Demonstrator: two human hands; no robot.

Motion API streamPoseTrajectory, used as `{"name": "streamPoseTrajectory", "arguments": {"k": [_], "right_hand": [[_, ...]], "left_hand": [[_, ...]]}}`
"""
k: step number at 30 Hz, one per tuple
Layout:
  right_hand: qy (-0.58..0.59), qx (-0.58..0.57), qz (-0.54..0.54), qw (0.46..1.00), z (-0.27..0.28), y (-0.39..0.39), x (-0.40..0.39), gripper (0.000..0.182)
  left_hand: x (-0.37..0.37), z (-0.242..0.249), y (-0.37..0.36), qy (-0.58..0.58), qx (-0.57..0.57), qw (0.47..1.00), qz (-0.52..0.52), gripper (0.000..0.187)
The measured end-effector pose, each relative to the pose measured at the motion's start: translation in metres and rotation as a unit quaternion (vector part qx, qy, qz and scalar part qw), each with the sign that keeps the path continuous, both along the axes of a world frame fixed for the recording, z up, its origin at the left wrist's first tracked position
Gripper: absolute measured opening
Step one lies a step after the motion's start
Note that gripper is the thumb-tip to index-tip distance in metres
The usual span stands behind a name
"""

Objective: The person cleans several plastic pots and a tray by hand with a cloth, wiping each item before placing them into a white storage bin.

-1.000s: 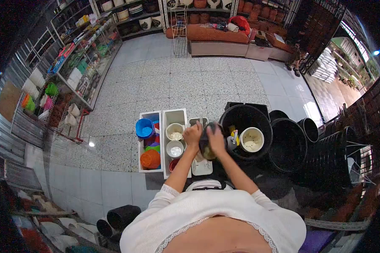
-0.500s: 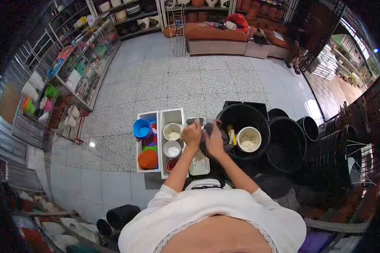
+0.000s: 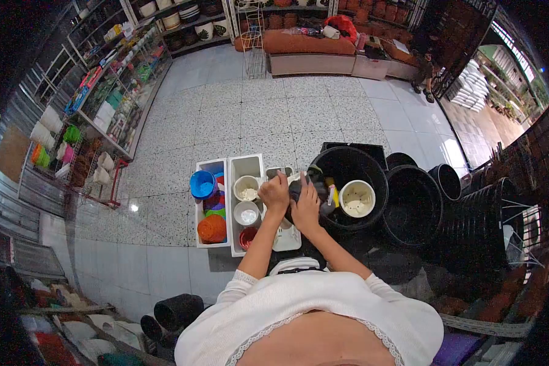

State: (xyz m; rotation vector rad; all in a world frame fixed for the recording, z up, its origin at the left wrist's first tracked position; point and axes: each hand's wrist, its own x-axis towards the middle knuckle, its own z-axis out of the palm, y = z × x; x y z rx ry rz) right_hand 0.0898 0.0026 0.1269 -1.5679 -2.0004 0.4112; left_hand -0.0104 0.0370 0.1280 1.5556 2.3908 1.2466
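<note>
My left hand (image 3: 275,192) has its fingers closed over the white trays, and what it grips is too small to make out. Close on its right, my right hand (image 3: 306,204) is pressed against a dark item (image 3: 295,190), partly hidden by the fingers. Left of my hands, a white planter box (image 3: 245,166) holds a cream pot (image 3: 246,188), a white pot (image 3: 246,213) and a red pot (image 3: 247,236). A second box holds a blue pot (image 3: 202,183) and an orange pot (image 3: 211,229). A large black tub (image 3: 372,161) with a cream pot (image 3: 357,198) stands at the right.
More black tubs (image 3: 412,204) stand at the right. Shelves with goods (image 3: 113,97) line the left. A wire stand (image 3: 252,49) and an orange-topped bench (image 3: 311,63) are at the back. A person (image 3: 425,76) is near the doorway. Black pots (image 3: 178,312) lie at lower left.
My right hand has turned, with its fingers now straighter and pointing up beside my left hand. The dark item has shifted slightly. The whole view has moved a little.
</note>
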Motion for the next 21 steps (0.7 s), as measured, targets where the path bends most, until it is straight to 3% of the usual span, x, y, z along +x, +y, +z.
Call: {"name": "streamPoseTrajectory", "arguments": {"k": [2, 8, 11, 15, 16, 19, 21], "right_hand": [[0.046, 0.009, 0.011, 0.999, -0.006, 0.005, 0.002, 0.076], [0.243, -0.075, 0.101, 0.962, -0.036, 0.003, 0.032, 0.072], [0.190, -0.067, 0.060, 0.978, -0.040, 0.004, 0.026, 0.072], [0.111, -0.012, 0.033, 0.993, 0.008, 0.021, 0.008, 0.075], [0.040, 0.020, 0.018, 0.999, 0.016, 0.023, 0.001, 0.076], [-0.002, 0.005, 0.029, 1.000, 0.034, 0.010, -0.011, 0.076], [0.046, 0.003, 0.045, 0.998, 0.015, 0.004, -0.007, 0.077]], "left_hand": [[0.001, 0.007, -0.005, -0.043, 0.006, 0.999, -0.017, 0.048], [-0.015, -0.007, 0.000, 0.023, 0.017, 0.999, 0.033, 0.044], [-0.015, -0.002, 0.003, 0.017, 0.013, 1.000, 0.001, 0.045], [-0.003, 0.000, -0.022, 0.002, 0.025, 0.999, -0.021, 0.046], [-0.001, -0.004, -0.029, -0.002, 0.026, 0.999, -0.023, 0.046], [-0.006, -0.010, -0.033, -0.019, 0.039, 0.999, 0.004, 0.047], [-0.017, -0.004, -0.029, -0.024, 0.076, 0.997, 0.007, 0.047]]}}
